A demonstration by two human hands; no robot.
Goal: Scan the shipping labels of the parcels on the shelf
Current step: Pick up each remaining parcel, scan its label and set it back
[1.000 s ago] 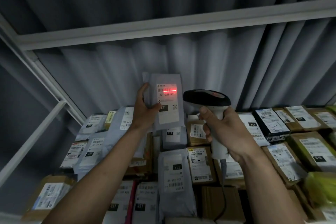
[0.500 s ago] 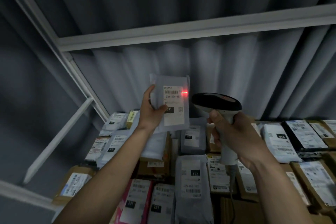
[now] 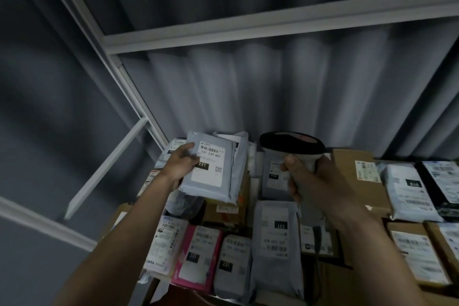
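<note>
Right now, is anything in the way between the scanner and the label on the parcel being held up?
Nothing visible. The black-headed handheld scanner in the right hand sits beside the grey plastic mailer held by the left hand, with open air between it and the white shipping label.

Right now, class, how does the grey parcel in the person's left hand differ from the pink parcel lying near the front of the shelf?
The grey parcel is gripped by the left hand above the pile; the pink parcel lies flat among others. The grey parcel's label reads upright, with 231 legible; the pink parcel's label is upside down to the camera. Both are soft mailers bearing white shipping labels.
</note>
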